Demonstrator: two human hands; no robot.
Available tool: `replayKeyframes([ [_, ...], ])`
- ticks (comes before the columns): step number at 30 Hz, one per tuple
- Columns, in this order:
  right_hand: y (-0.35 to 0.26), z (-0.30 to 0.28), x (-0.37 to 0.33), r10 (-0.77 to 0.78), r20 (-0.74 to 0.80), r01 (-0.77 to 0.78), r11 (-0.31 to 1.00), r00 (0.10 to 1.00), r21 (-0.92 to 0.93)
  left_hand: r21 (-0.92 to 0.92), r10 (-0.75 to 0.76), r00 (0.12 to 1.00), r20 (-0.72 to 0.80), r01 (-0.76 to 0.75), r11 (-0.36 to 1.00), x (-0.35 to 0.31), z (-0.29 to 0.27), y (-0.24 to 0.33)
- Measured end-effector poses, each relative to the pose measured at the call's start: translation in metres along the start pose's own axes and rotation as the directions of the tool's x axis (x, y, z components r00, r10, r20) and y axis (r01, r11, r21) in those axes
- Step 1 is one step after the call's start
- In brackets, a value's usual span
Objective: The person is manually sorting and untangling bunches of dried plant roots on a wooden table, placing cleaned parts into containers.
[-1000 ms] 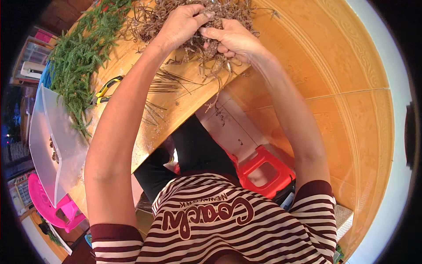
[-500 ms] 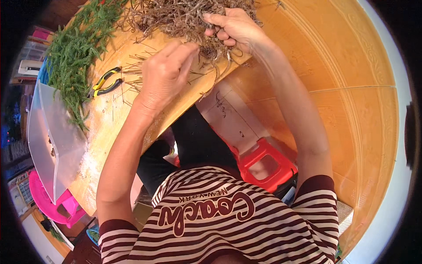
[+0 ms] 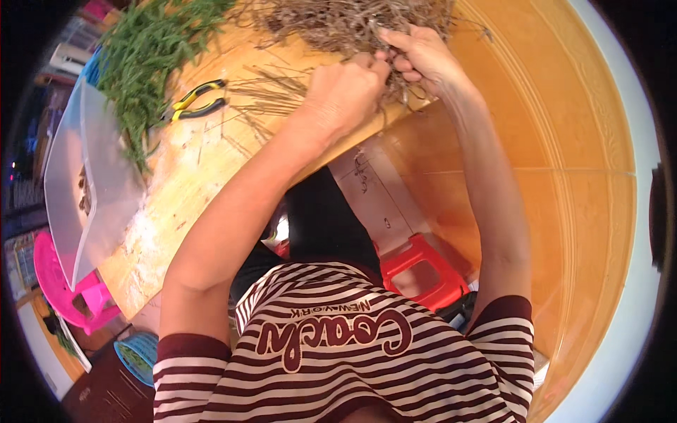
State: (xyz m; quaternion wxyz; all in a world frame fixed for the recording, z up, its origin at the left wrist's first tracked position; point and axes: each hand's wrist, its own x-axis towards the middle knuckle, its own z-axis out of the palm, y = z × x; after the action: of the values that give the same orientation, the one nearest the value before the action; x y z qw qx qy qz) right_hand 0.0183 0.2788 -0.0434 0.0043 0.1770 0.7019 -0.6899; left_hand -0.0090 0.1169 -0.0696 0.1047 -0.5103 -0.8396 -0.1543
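Observation:
A tangled heap of dry brown stems [image 3: 317,25] lies at the far edge of the table. At its near right side my right hand [image 3: 427,60] is closed, thumb against curled fingers, on some of the dry stems. My left hand [image 3: 345,92] is closed just to its left, fingertips beside the right hand's fingers; what they pinch, if anything, is hidden. Left of my left hand lie several loose thin brown sticks [image 3: 275,92]. Cutting pliers [image 3: 201,99] with yellow and black handles rest farther left, jaws toward the green sprigs.
Green needle-leaved sprigs [image 3: 151,63] are heaped at the table's left. Beside them stands a translucent plastic bin [image 3: 106,169]. A pink stool [image 3: 67,289] and a blue basket [image 3: 137,356] are at lower left. A red stool [image 3: 427,271] stands below the wooden table [image 3: 204,169], near its front edge.
My left hand has moved right to meet my right hand. The view has shifted, so the pliers and heap appear farther right and up. The right hand stays closed in the dry stems.

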Motion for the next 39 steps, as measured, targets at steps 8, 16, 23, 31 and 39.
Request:
replayKeyframes([
  [8, 0.007, -0.006, 0.008, 0.04, 0.004, -0.04, 0.997, 0.999, 0.063, -0.175, 0.027, 0.992, -0.122, -0.048, 0.983, -0.019, 0.014, 0.008],
  [16, -0.006, 0.008, -0.009, 0.068, -0.061, -0.069, 0.998, 0.996, -0.012, -0.277, -0.021, 0.821, -0.57, -0.168, 0.946, -0.052, -0.032, 0.002],
  [23, -0.002, 0.0, -0.003, 0.055, -0.072, -0.058, 0.998, 0.996, -0.037, -0.009, -0.126, 0.664, -0.737, 0.177, 0.984, -0.148, -0.195, -0.103],
  [31, -0.002, -0.011, 0.004, 0.078, -0.001, -0.078, 0.996, 0.997, -0.035, 0.57, -0.463, 0.835, -0.298, 0.545, 0.615, -0.259, -0.233, -0.218],
  [39, -0.009, -0.002, -0.004, 0.088, -0.045, -0.088, 0.996, 0.995, 0.008, -0.369, -0.449, 0.873, -0.19, 0.36, 0.857, -0.13, -0.153, -0.094],
])
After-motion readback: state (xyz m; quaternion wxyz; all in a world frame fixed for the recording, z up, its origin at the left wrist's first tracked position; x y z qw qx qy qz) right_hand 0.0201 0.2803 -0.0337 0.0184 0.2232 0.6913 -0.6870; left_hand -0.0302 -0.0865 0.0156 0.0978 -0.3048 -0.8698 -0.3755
